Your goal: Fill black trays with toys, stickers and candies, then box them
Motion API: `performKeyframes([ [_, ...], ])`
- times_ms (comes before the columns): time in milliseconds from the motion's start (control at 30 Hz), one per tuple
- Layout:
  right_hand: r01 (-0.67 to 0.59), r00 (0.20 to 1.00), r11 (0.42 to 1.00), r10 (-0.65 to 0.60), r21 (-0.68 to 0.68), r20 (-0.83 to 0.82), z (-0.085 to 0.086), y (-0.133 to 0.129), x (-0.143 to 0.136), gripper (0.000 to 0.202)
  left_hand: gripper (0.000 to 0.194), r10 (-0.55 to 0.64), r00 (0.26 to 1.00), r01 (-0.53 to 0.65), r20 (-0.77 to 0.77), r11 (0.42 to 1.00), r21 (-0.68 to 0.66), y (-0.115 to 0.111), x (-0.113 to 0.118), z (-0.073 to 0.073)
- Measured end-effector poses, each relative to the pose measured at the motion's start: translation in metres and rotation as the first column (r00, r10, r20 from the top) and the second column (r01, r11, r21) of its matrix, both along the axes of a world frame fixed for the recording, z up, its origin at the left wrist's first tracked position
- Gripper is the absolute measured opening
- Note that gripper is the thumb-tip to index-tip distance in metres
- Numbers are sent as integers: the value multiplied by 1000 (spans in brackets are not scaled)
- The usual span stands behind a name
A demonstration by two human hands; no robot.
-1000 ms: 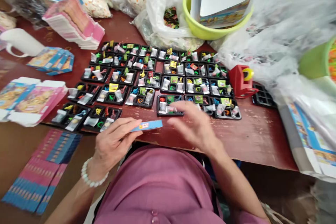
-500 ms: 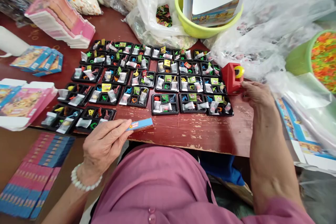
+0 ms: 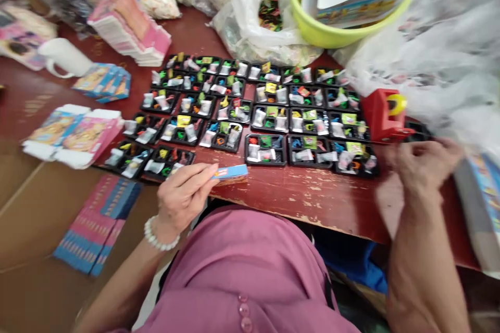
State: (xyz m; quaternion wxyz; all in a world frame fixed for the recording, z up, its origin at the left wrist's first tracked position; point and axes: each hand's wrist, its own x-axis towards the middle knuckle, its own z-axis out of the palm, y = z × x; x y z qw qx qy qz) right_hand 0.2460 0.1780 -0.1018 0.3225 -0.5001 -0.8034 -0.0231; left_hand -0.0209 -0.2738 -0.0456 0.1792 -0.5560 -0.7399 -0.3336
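Observation:
My left hand (image 3: 187,195) is closed on the end of a small flat box (image 3: 233,171) with a blue side, held just above the front edge of the table. My right hand (image 3: 424,164) hovers over the table's right side, close to a red tape dispenser (image 3: 385,117) with a yellow roll core. Its fingers look bent but are smeared by motion, and I cannot see whether anything is between them. Rows of black trays (image 3: 265,164) with small colourful toys and wrapped packets cover the middle of the table.
Flat printed cartons (image 3: 89,135) and a pink stack (image 3: 128,26) lie left, near a white mug (image 3: 66,57). A yellow-green tub (image 3: 347,36) and plastic bags (image 3: 250,21) stand behind. Packed boxes (image 3: 97,223) sit in a cardboard carton (image 3: 23,218) below left.
My right hand has moved from touching the tape dispenser to a spot right of and nearer than it. My left hand still holds the small box. The whole view has shifted leftward.

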Motion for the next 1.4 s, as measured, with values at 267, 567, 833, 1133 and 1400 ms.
performKeyframes([
  [267, -726, 649, 545, 342, -420, -679, 62, -204, -63, 14, 26, 33, 998, -37, 53, 997, 62, 15, 17, -4],
  [567, -925, 381, 153, 332, -349, -863, 52, -303, -123, 46, 36, 5, 996, -13, 86, 996, 90, 17, 28, -7],
  [833, -844, 518, 391, 419, -367, -746, 53, -316, -125, 30, 48, -92, 996, 90, 5, 981, 174, 15, 26, -19],
  [1133, -828, 540, 419, 419, -373, -730, 52, -320, -120, 22, 38, -90, 996, 88, -11, 992, -95, 12, 29, -4],
  [1400, -793, 592, 488, 473, -365, -652, 44, -318, -117, 31, 24, -87, 983, 123, 162, 967, -224, 12, 26, 4],
])
